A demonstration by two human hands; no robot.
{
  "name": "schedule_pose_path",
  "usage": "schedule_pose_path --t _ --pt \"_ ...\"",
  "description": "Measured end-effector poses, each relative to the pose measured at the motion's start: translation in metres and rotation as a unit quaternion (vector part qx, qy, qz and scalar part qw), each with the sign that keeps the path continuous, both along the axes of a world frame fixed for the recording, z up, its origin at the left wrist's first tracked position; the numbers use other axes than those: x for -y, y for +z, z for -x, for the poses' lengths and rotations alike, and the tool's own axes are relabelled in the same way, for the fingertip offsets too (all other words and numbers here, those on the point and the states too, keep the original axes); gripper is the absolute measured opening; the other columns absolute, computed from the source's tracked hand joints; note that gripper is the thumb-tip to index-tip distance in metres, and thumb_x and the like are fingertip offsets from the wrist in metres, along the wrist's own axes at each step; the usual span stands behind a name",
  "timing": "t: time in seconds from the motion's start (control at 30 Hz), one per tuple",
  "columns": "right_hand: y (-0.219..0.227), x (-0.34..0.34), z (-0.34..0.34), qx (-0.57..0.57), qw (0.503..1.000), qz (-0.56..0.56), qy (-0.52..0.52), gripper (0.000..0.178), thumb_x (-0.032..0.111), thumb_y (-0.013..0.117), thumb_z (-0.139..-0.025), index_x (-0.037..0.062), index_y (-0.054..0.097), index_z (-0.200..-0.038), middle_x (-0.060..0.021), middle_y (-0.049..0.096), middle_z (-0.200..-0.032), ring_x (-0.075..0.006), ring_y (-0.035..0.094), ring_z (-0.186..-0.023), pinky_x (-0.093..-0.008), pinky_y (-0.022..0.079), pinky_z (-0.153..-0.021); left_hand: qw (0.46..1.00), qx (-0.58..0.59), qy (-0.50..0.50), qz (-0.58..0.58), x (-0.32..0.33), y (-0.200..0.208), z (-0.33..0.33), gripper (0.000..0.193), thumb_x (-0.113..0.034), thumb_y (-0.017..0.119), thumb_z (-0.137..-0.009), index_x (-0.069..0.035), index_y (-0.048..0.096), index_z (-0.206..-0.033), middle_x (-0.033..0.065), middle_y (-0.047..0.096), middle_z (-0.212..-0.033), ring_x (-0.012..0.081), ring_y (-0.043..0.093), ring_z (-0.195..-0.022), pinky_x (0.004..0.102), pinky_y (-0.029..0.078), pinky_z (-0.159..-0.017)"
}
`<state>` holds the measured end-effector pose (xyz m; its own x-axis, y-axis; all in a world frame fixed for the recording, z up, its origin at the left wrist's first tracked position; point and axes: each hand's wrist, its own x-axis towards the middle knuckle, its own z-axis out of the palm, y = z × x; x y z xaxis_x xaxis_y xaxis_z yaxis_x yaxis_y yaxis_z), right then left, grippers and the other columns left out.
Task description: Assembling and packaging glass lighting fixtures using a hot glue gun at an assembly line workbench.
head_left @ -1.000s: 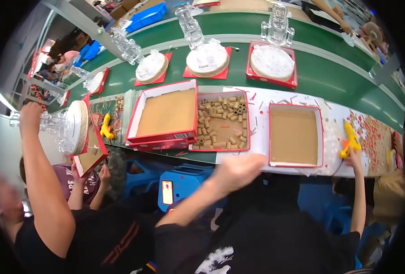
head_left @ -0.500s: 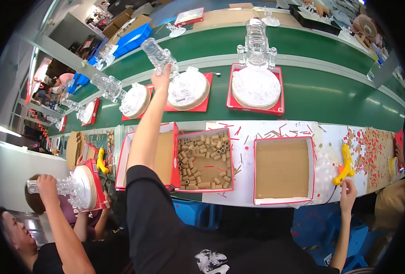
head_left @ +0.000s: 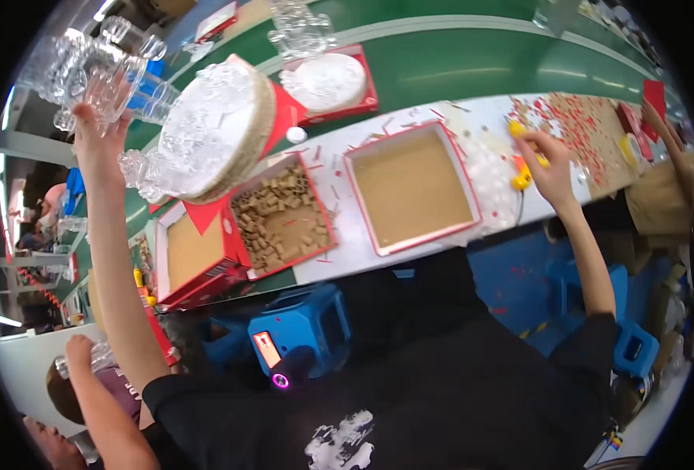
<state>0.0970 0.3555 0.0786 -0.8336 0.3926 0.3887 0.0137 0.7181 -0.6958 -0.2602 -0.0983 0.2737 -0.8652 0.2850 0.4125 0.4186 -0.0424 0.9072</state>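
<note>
My left hand (head_left: 100, 145) is closed round a clear plastic tower-like piece (head_left: 88, 82) at the upper left. The piece leans outward from a thick round disc (head_left: 222, 129) with a white top and more clear plastic on it. A red tray (head_left: 288, 117) shows under the disc, tilted and overlapping the boxes below. On the right, my right hand (head_left: 549, 168) has its bent fingers round a yellow glue gun (head_left: 522, 178), which lies low over the worktable. Part of the gun is hidden by the fingers.
A red-rimmed box (head_left: 410, 188) with a brown bottom stands centrally. Left of it are a box of cardboard tubes (head_left: 272, 204) and another open box (head_left: 194, 247). Behind, another clear tower (head_left: 296, 31) stands on the green belt (head_left: 425, 70). Co-workers are at both sides.
My left hand has brought the clear tower, with its disc and red tray, from the belt nearer to me. My right hand has moved up onto the glue gun. The view has shifted.
</note>
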Motion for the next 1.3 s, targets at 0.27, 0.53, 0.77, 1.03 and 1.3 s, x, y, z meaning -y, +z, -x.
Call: schedule_pose_path --t 0.27,0.53,0.77,1.03,1.3 --pt "0.100 0.086 0.074 -0.002 0.943 0.176 0.284 0.093 0.022 0.080 -0.073 0.0063 0.023 -0.145 -0.0203 0.040 -0.141 -0.0299 0.040 -0.131 -0.0430 0.036 -0.107 0.995 -0.034 -0.094 0.018 -0.110 -0.094 -0.133 0.052 -0.052 0.068 -0.083 -0.004 0.069 -0.102 -0.0014 0.066 -0.094 0.0048 0.057 -0.081 0.0226 0.046 -0.076" --pt "0.009 0.093 0.047 -0.039 0.936 0.267 0.227 0.073 0.016 0.083 -0.071 -0.0054 0.042 -0.128 -0.0120 0.058 -0.119 -0.0199 0.058 -0.107 -0.0368 0.045 -0.096 0.989 -0.012 -0.142 -0.026 -0.176 -0.170 -0.232 0.051 -0.023 0.084 -0.070 -0.001 0.065 -0.111 0.0095 0.070 -0.105 0.0127 0.064 -0.094 0.0300 0.049 -0.085" --pt "-0.016 0.058 -0.025 -0.053 0.983 0.129 0.119 0.071 0.018 0.084 -0.066 -0.0045 0.050 -0.124 -0.0120 0.059 -0.116 -0.0201 0.059 -0.105 -0.0348 0.046 -0.094 0.981 -0.121 -0.141 -0.050 -0.193 -0.157 -0.281 0.061 -0.029 0.083 -0.066 -0.001 0.061 -0.115 0.0175 0.067 -0.105 0.0299 0.066 -0.096 0.0335 0.051 -0.084" --pt "-0.025 0.094 0.036 -0.052 0.952 0.243 0.178 0.076 0.000 0.082 -0.063 -0.0041 0.043 -0.128 -0.0114 0.057 -0.119 -0.0208 0.057 -0.109 -0.0353 0.044 -0.097 0.979 -0.007 -0.188 -0.081 -0.181 -0.204 -0.224 0.061 -0.028 0.086 -0.063 -0.001 0.062 -0.113 0.0144 0.069 -0.098 0.0244 0.067 -0.089 0.0316 0.049 -0.083" --pt "-0.036 0.096 0.071 -0.034 0.939 0.283 0.194 0.075 0.002 0.082 -0.065 -0.0057 0.043 -0.128 -0.0140 0.056 -0.122 -0.0225 0.055 -0.114 -0.0368 0.042 -0.101 0.977 0.025 -0.188 -0.101 -0.186 -0.231 -0.190 0.062 -0.025 0.086 -0.063 0.000 0.062 -0.114 0.0138 0.069 -0.105 0.0219 0.067 -0.097 0.0299 0.048 -0.088"
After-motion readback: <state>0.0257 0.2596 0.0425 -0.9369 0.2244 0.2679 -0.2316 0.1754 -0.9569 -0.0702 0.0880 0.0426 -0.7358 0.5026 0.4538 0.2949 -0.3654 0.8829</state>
